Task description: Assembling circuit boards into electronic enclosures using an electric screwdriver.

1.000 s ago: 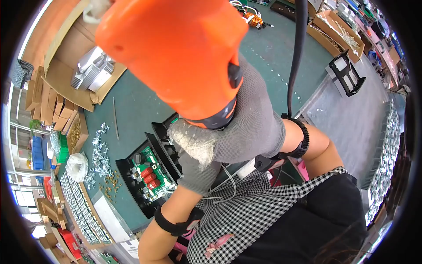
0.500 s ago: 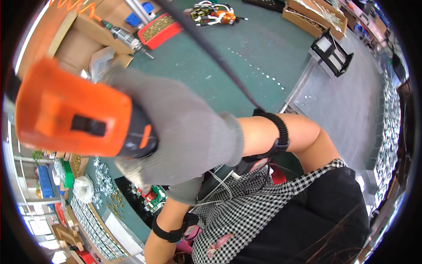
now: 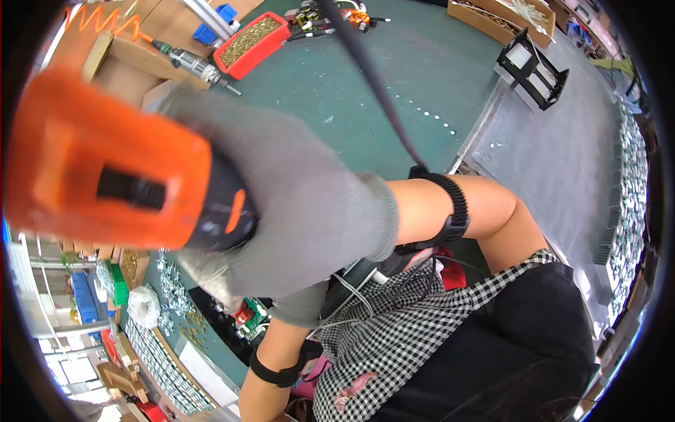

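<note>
Large in the left foreground is an orange-and-black power tool [image 3: 116, 165], blurred; its working end is hidden. My right hand [image 3: 299, 204], in a grey knit glove, is wrapped round it. Beneath it lies my left hand [image 3: 301, 307], also gloved. Mainly its cuff shows, and pale glove fingertips beside the board may belong to it; what it holds is covered by my right hand. Close to those fingertips, a green circuit board [image 3: 254, 318] with red parts sits in a black housing [image 3: 209, 307].
A red bin [image 3: 261, 65] of brass-coloured screws and a grey pneumatic driver [image 3: 199, 68] lie at the far left. Silvery parts [image 3: 171, 281] and a plastic bag [image 3: 143, 307] are at left. A black frame [image 3: 532, 70] stands far right. A dark cord [image 3: 373, 81] crosses above the green bench [image 3: 309, 112].
The orange tool and my right hand look slightly larger, and the tool reaches further left. The background has shifted a little. My right hand keeps its grip.
</note>
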Demonstrator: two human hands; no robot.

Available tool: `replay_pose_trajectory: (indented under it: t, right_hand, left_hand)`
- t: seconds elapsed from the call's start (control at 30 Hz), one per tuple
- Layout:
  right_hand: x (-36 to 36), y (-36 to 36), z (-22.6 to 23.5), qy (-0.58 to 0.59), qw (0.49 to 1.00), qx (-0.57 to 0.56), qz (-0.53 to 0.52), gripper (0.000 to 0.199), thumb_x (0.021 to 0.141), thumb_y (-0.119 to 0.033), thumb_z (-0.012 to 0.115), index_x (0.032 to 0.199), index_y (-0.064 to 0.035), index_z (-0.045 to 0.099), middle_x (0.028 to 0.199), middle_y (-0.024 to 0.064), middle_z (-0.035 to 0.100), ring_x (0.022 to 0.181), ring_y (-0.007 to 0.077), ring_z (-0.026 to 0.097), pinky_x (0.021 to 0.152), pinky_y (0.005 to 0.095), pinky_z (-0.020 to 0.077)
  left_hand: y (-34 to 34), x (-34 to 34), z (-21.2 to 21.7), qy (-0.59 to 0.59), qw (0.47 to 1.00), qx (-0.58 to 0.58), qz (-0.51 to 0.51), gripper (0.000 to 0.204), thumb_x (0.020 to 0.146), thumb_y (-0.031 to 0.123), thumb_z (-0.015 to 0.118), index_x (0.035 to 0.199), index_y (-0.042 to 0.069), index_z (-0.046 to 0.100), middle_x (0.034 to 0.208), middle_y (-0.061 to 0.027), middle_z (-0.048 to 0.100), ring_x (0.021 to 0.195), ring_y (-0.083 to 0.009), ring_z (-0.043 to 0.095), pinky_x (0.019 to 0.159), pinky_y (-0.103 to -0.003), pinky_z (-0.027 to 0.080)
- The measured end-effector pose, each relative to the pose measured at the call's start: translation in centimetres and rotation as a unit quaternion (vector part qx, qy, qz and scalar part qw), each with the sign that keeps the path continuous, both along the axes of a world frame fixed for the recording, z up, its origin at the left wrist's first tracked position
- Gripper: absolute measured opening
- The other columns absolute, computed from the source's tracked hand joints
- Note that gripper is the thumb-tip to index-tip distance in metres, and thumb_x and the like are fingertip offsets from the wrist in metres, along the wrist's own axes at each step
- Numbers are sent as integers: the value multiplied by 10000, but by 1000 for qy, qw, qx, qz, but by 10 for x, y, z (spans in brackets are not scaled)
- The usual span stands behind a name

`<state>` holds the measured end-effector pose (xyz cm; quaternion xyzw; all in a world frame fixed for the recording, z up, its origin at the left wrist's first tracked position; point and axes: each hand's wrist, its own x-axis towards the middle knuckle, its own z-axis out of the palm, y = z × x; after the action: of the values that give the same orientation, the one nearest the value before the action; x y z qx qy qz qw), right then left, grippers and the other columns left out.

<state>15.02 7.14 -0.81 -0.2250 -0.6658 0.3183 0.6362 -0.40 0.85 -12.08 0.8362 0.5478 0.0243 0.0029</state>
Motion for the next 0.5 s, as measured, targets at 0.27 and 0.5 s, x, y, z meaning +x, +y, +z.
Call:
replay_pose_trajectory:
  t: [0.27, 0.5]
  right_hand:
    - [0, -5, -16, 72, 997, 24, 3, 586, 614, -66, 720, 1161, -38, 511, 931, 131, 591, 822, 292, 609, 768, 373, 497]
    - [16, -10, -9, -11, 999, -34, 41, 574, 702, -38, 821, 1205, 31, 553, 1183, 152, 629, 1053, 195, 620, 873, 330, 519]
  left_hand:
    - [8, 9, -18, -126, 978, 152, -64, 201, 716, 182, 743, 901, 105, 724, 841, -65, 681, 763, -265, 650, 687, -403, 505]
    - [6, 16, -9, -90, 994, 68, -4, 388, 808, 224, 640, 1184, 133, 624, 1172, -87, 619, 1123, -288, 558, 917, -479, 411]
